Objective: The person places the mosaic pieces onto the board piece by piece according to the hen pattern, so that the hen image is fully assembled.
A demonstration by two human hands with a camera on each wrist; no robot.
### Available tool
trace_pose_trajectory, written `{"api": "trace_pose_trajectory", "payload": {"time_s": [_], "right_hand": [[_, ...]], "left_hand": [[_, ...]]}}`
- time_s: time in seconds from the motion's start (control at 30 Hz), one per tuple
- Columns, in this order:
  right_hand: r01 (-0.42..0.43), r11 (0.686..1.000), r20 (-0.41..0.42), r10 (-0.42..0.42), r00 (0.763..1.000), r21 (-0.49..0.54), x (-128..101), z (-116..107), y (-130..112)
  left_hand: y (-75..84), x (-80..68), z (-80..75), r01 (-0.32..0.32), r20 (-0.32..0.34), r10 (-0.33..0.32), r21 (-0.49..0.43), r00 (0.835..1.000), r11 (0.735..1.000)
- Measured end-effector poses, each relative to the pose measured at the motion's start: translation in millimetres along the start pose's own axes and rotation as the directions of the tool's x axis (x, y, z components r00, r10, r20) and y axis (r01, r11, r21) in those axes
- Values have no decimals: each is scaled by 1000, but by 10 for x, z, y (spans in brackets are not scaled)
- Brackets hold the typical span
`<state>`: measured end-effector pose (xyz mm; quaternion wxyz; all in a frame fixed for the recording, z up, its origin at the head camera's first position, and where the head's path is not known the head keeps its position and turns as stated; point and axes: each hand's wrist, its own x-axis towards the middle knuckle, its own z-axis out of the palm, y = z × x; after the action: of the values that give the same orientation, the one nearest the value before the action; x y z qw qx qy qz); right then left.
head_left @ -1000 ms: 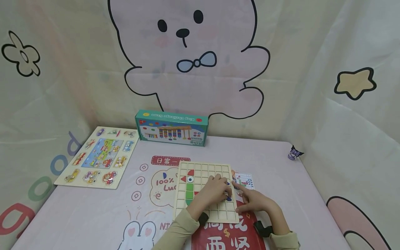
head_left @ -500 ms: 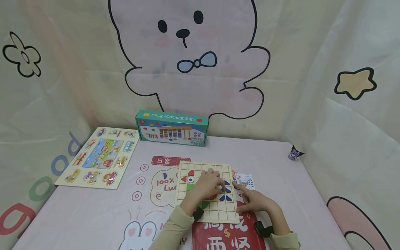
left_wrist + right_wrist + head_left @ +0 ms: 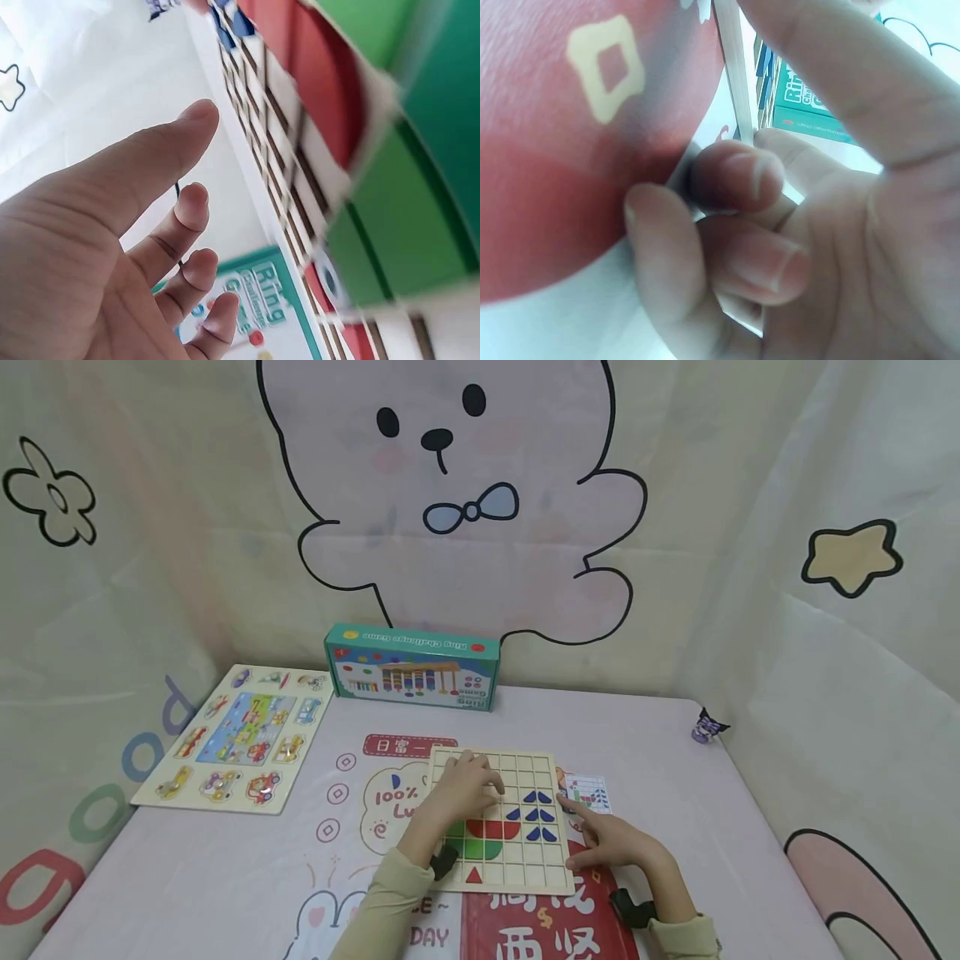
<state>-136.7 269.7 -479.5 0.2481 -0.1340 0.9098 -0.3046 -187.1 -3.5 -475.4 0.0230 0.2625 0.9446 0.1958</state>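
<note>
A wooden grid board lies flat on the pink mat. My left hand hovers over its upper left squares, fingers relaxed and holding nothing; the left wrist view shows that hand above green pieces and red pieces. On the board sit several blue pieces, a red half-disc, a green piece and a red triangle. My right hand rests against the board's right edge, index finger straight along it, the other fingers curled on the mat.
A small pattern card lies right of the board. A teal game box stands at the back, a vehicle peg puzzle at the left, a tiny figurine at the far right. Fabric walls enclose the table.
My left hand has slid left and up across the board, uncovering the blue pieces, the red half-disc, the green piece and the red triangle. The right hand has stayed put.
</note>
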Motion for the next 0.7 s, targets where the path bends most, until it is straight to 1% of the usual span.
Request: {"api": "trace_pose_trajectory", "payload": {"time_s": [0.07, 0.2, 0.3, 0.4, 0.57, 0.7], "right_hand": [[1, 1000, 1, -1, 1000, 1, -2, -2, -7], [4, 1000, 3, -4, 1000, 2, -7, -2, -17], [5, 1000, 1, -5, 1000, 2, -12, 1, -15], [4, 1000, 0, -4, 1000, 5, -19, 0, -19], [4, 1000, 3, -4, 1000, 12, -35, -8, -42], [7, 1000, 4, -7, 1000, 13, -39, -8, -49]], "left_hand": [[-70, -41, -25, 20, -8, -20, -34, 1000, 999], [-226, -129, -72, 39, -43, -42, -61, 998, 997], [-352, -197, -84, 44, -82, -48, -55, 995, 997], [-465, -257, -99, 68, -112, -73, -46, 991, 997], [-601, -348, -150, 116, -134, -120, -38, 984, 993], [-723, -413, -167, 161, -152, -160, -9, 975, 987]]}}
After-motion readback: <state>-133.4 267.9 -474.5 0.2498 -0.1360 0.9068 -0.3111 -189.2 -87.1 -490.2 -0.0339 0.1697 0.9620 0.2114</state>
